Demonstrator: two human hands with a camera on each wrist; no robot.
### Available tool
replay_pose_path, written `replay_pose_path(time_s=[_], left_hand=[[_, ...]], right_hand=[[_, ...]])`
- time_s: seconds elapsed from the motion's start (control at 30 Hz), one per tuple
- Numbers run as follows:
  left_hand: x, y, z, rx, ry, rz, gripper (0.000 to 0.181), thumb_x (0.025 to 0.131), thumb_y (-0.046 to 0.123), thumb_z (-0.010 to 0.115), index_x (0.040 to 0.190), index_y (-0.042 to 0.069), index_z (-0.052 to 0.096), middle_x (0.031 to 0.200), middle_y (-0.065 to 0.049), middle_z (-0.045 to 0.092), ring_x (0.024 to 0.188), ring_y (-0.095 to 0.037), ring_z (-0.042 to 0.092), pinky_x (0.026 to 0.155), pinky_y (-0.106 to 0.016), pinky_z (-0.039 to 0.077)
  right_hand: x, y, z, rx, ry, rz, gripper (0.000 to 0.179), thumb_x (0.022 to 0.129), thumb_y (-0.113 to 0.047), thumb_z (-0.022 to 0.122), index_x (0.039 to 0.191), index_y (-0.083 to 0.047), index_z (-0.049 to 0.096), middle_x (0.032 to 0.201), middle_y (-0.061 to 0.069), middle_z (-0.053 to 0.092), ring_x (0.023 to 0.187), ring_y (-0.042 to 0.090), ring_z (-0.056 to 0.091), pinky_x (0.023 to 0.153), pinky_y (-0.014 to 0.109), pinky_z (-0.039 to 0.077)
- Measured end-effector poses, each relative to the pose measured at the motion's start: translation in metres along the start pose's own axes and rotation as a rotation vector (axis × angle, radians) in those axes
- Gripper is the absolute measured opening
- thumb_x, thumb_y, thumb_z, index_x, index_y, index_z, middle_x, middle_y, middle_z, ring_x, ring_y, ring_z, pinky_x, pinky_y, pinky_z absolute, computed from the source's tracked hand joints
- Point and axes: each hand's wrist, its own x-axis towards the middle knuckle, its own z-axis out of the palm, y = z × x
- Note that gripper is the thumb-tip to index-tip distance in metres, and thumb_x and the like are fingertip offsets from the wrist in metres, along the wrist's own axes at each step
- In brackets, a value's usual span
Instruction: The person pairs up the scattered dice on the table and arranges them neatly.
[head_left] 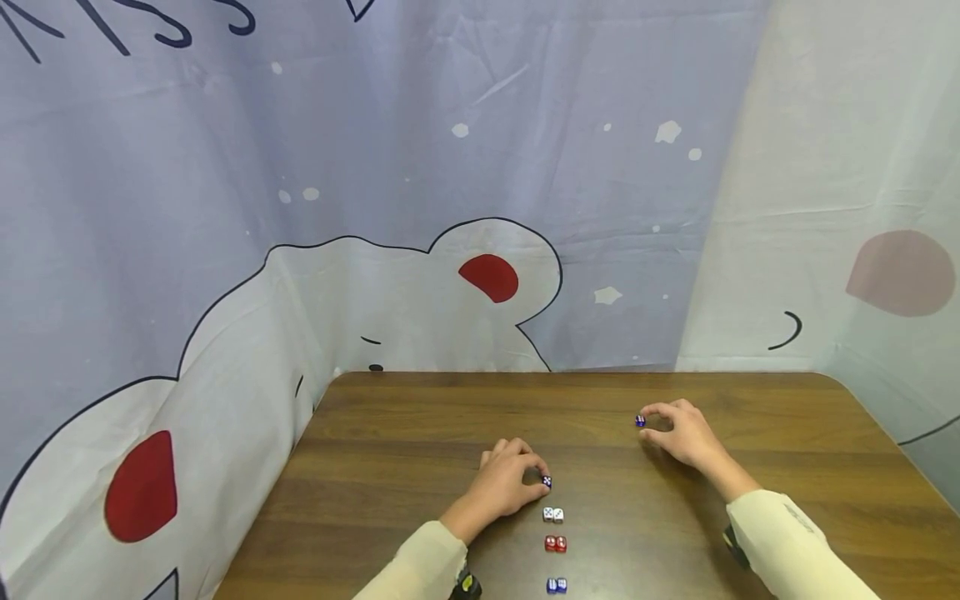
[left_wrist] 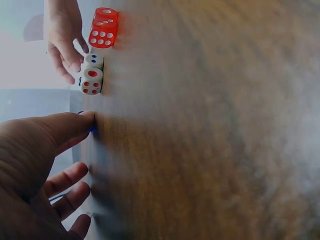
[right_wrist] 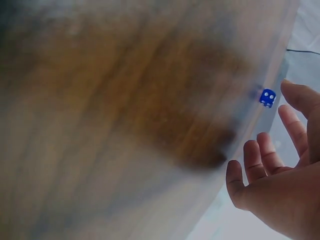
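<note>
Thumb and forefinger of my left hand pinch a dark blue die at the table's middle. In the left wrist view the fingers hide most of that blue die. Farther right and back, my right hand is beside another blue die, thumb and fingers spread. The right wrist view shows this blue die on the table, apart from the thumb. Just nearer than the left hand's die sits a pair of white dice.
Closer to me lie a red pair of dice and a blue pair of dice, in line with the white ones. The wooden table meets a printed curtain at its back and left edges.
</note>
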Motion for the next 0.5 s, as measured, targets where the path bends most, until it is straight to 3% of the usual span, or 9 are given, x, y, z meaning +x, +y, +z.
replay_pose_path(time_s=[0.2, 0.5], left_hand=[[-0.001, -0.001, 0.001, -0.007, 0.003, -0.001, 0.014, 0.086, 0.042, 0.08, 0.096, 0.035, 0.073, 0.115, 0.008, 0.06, 0.107, -0.014, 0.049, 0.085, -0.036, 0.036], [-0.002, -0.001, 0.001, -0.007, 0.013, 0.003, 0.015, 0.085, 0.042, 0.08, 0.096, 0.035, 0.073, 0.113, 0.009, 0.059, 0.106, -0.014, 0.049, 0.086, -0.037, 0.036]], right_hand=[[0.008, 0.005, 0.003, -0.014, -0.027, 0.035, 0.034, 0.087, -0.025, 0.079, 0.116, -0.009, 0.071, 0.11, 0.023, 0.061, 0.102, 0.041, 0.057, 0.08, 0.058, 0.045], [0.018, 0.008, 0.006, -0.05, -0.057, 0.077, 0.032, 0.087, -0.027, 0.077, 0.114, -0.012, 0.072, 0.11, 0.019, 0.061, 0.107, 0.048, 0.055, 0.075, 0.058, 0.041]])
